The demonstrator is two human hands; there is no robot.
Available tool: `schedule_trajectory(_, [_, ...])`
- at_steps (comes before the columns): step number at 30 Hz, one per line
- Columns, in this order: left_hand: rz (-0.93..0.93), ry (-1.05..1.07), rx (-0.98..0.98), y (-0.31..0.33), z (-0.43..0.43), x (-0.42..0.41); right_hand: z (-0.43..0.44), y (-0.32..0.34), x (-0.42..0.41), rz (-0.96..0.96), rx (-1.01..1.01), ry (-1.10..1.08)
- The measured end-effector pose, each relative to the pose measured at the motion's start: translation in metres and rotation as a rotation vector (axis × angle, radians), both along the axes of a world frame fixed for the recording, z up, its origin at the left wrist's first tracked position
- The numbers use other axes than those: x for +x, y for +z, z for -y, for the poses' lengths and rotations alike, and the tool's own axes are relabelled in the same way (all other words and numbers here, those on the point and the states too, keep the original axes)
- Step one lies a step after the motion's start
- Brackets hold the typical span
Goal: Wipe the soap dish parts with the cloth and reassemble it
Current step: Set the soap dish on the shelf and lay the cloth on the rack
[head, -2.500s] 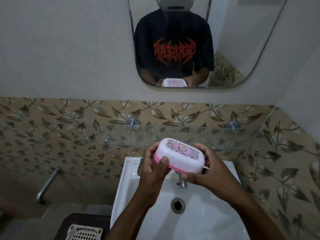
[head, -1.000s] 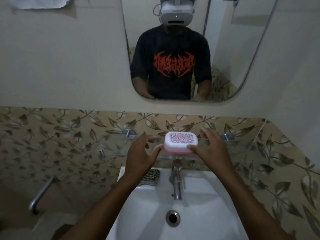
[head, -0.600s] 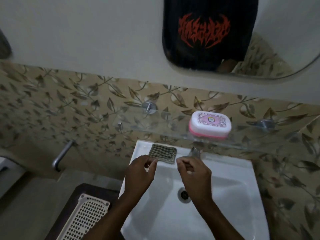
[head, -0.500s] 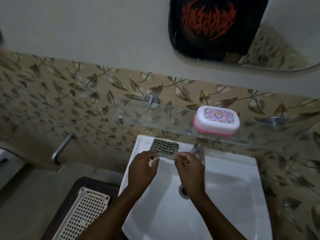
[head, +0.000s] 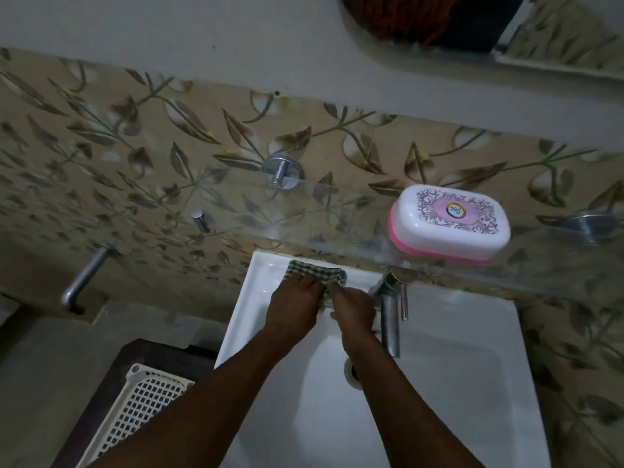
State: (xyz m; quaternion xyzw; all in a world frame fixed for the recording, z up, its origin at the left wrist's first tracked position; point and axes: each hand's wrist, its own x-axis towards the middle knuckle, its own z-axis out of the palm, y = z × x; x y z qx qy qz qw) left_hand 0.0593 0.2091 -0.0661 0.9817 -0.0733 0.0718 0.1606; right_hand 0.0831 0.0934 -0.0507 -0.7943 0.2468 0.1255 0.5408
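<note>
The soap dish (head: pixel 449 224), with a white patterned lid over a pink base, stands closed on the glass shelf (head: pixel 236 214) at the right. A folded green checked cloth (head: pixel 315 271) lies on the back left rim of the white sink (head: pixel 456 349). My left hand (head: pixel 293 307) rests on the cloth with its fingers over the near edge. My right hand (head: pixel 354 309) touches the cloth's right end, fingers curled on it. Both hands hide much of the cloth. Neither hand touches the soap dish.
A chrome tap (head: pixel 390 312) stands just right of my right hand. A white lattice basket (head: pixel 135 400) sits on a dark stool at the lower left. A metal pipe (head: pixel 84 282) sticks out of the tiled wall at left. A mirror (head: pixel 439 21) hangs above.
Both hands set the closed soap dish on the glass shelf, let go, then came down to the sink rim and onto the checked cloth.
</note>
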Motion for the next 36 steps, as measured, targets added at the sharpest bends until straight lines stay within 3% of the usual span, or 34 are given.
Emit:
schedule_trajectory(3, [0.078,0.038,-0.102,0.006,-0.004,-0.004,0.0,0.006,-0.002,-0.048,0.262,-0.072])
schedule_trajectory(7, [0.095,0.238,-0.413,0.036,-0.01,-0.028,-0.001,0.03,-0.02,-0.033,0.605,-0.117])
schedule_trajectory(12, [0.121,0.431,-0.824,0.078,-0.009,-0.092,-0.009,0.077,-0.063,-0.048,0.877,0.011])
schedule_trajectory(18, [0.138,0.39,-1.102,0.098,-0.019,-0.165,-0.033,0.114,-0.117,0.066,0.689,0.296])
schedule_trajectory(23, [0.159,0.747,-1.514,0.117,-0.029,-0.192,-0.057,0.119,-0.144,0.179,0.448,0.551])
schedule_trajectory(31, [0.184,1.04,-1.774,0.12,-0.057,-0.222,-0.099,0.115,-0.171,0.236,0.264,0.858])
schedule_trajectory(36, [0.24,1.242,-1.893,0.11,-0.086,-0.248,-0.125,0.103,-0.172,0.107,0.273,0.924])
